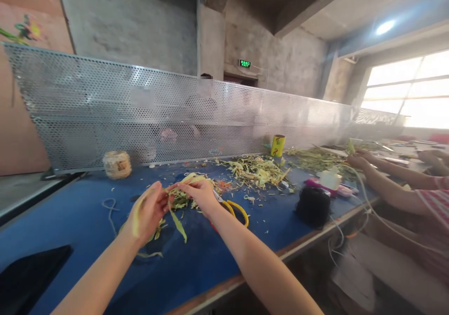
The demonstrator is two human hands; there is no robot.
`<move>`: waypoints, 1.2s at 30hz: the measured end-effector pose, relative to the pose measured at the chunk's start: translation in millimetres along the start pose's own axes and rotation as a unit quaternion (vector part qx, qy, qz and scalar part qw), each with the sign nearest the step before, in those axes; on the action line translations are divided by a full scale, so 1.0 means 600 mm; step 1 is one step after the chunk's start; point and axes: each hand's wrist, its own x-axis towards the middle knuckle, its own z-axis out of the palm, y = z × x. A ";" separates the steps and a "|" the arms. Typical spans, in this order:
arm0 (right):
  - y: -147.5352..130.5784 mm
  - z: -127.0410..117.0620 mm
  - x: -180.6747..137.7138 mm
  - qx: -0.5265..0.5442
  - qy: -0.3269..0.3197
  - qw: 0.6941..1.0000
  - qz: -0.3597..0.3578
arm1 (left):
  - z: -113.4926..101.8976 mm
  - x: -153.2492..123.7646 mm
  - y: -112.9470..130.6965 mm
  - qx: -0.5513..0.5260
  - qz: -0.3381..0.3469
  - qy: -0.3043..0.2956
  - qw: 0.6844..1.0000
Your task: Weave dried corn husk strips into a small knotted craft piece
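My left hand (148, 210) is closed around pale yellow-green leaf strips (177, 223) that dangle below it over the blue table (84, 212). My right hand (200, 195) pinches the same bundle of strips just to the right, thumb and fingers pressed together. Both hands hover a little above the tabletop, almost touching each other. Yellow-handled scissors (234, 208) lie on the table right beside my right wrist. A small heap of cut leaf strips (182, 194) lies behind my hands.
A larger heap of leaf scraps (257, 170) lies farther right, near a yellow can (278, 145). A string ball (117, 164) sits by the perforated metal screen (175, 113). A black bag (313, 206) and a co-worker's arms (382, 179) occupy the right side. A dark flat object (28, 273) lies front left.
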 end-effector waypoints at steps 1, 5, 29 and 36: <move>0.002 0.000 0.001 -0.002 0.001 1.000 0.003 | 0.000 0.001 0.001 -0.004 -0.009 0.010 1.000; 0.004 -0.001 0.003 -0.005 -0.010 1.000 0.005 | 0.006 -0.003 0.003 0.012 -0.032 0.061 0.998; -0.006 -0.002 -0.008 -0.111 -0.075 0.990 -0.035 | -0.019 0.001 -0.023 0.100 0.020 -0.016 0.995; 0.000 -0.005 -0.004 -0.170 -0.018 0.978 -0.118 | -0.002 -0.009 -0.014 0.062 0.017 0.033 0.997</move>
